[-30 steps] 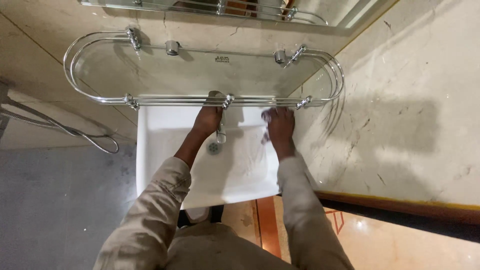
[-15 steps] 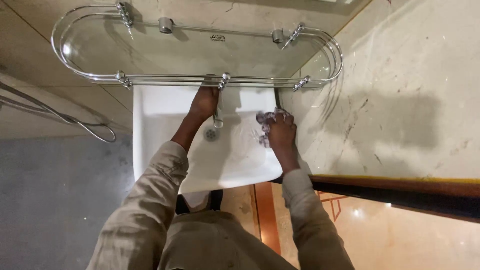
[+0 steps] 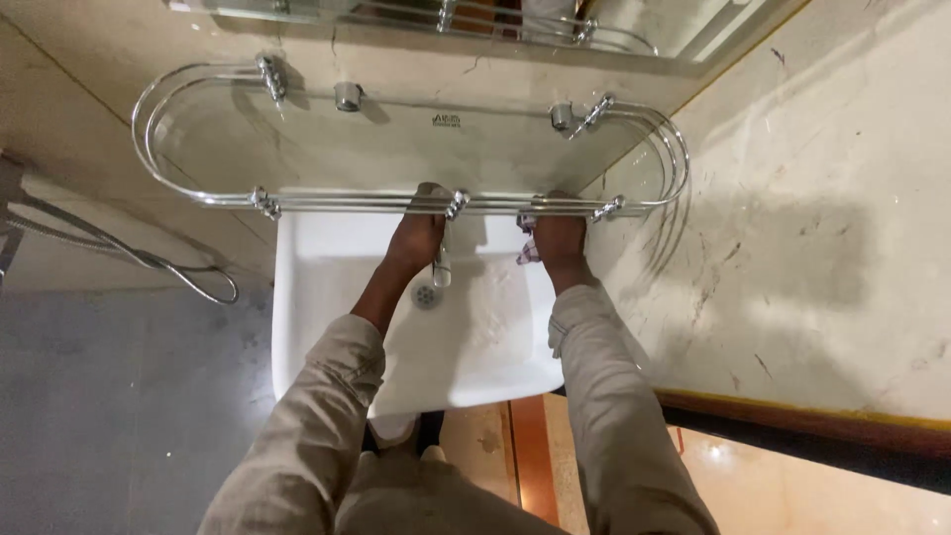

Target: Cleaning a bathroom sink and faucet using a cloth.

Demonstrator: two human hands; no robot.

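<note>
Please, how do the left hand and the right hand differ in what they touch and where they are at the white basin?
The left hand rests by the chrome tap at the middle of the basin's back edge and seems to hold no cloth; the right hand presses a crumpled cloth near the back right corner. The left hand is beside the drain; the right hand lies farther from it. Both reach under the glass shelf and over the white basin.

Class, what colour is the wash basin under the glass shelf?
White, seen in the head view: the wash basin below the glass shelf.
</note>
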